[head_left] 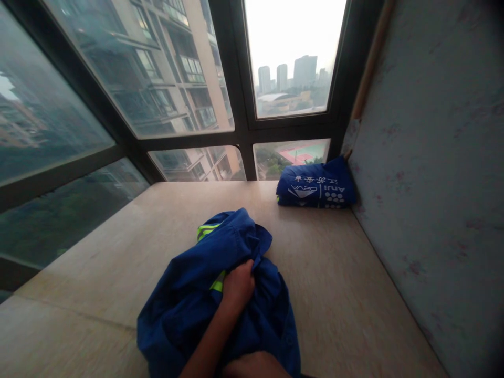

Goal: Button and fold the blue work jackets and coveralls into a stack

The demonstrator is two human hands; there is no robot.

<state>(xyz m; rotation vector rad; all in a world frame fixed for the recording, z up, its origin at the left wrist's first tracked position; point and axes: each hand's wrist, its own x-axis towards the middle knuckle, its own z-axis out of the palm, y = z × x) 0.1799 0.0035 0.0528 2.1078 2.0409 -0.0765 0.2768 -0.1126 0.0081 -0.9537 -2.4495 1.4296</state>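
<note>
A crumpled blue work jacket (177, 289) with yellow-green reflective strips lies bunched on the pale ledge. My left hand (238, 282) reaches over its middle, with the fingers closed on a fold of the cloth near the upper part. At the bottom edge of the view, part of my right arm or hand (258, 365) shows low against the jacket. Its fingers are out of sight, so what it touches there stays unclear.
A folded blue garment (315, 185) with white lettering sits at the back right corner, by the window frame and the papered wall (425, 184). Windows (291, 58) border the pale ledge (98, 252) at the back and left.
</note>
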